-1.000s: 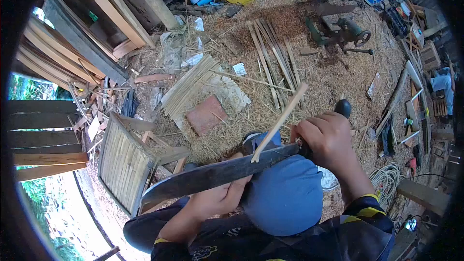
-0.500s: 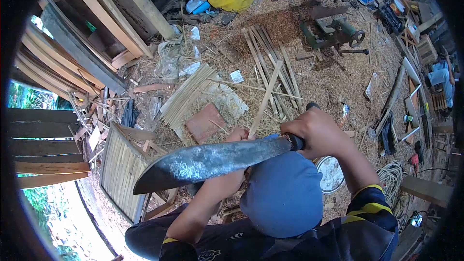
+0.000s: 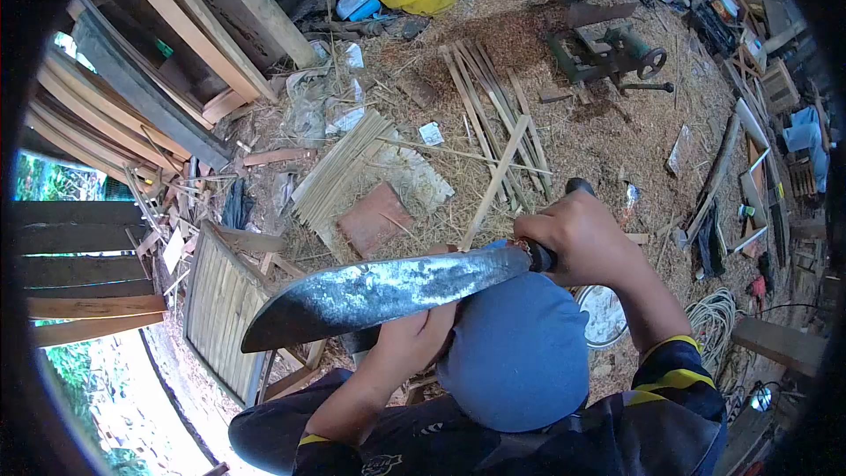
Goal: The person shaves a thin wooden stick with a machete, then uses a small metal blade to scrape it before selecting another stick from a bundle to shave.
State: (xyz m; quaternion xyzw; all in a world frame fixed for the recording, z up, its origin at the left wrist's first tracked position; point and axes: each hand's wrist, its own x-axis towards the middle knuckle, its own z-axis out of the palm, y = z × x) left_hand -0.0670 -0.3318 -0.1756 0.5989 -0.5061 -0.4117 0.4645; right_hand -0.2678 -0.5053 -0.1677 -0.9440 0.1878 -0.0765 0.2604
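Observation:
My right hand (image 3: 577, 234) is wrapped round the dark handle of a large machete (image 3: 379, 293). Its broad, worn blade stretches left across the view, above my left forearm. Partly hidden behind the blade, my left hand (image 3: 421, 333) is closed at the lower end of a pale wooden strip (image 3: 495, 183). That strip slants up and right from the blade's upper edge. Below the handle, a blue cloth-covered rounded shape (image 3: 515, 357) covers part of the view.
A bundle of thin strips (image 3: 339, 172) lies beside a reddish flat piece (image 3: 374, 219). Longer strips (image 3: 480, 106) rest on the shavings, near a green metal vise (image 3: 608, 57). A slatted panel (image 3: 225, 308) leans at left; a round white-topped container (image 3: 603, 317) stands at right.
The pale strip has shifted slightly right and down. My left hand has moved a little right, and its fingers are now more hidden by the blade. The machete is almost unmoved.

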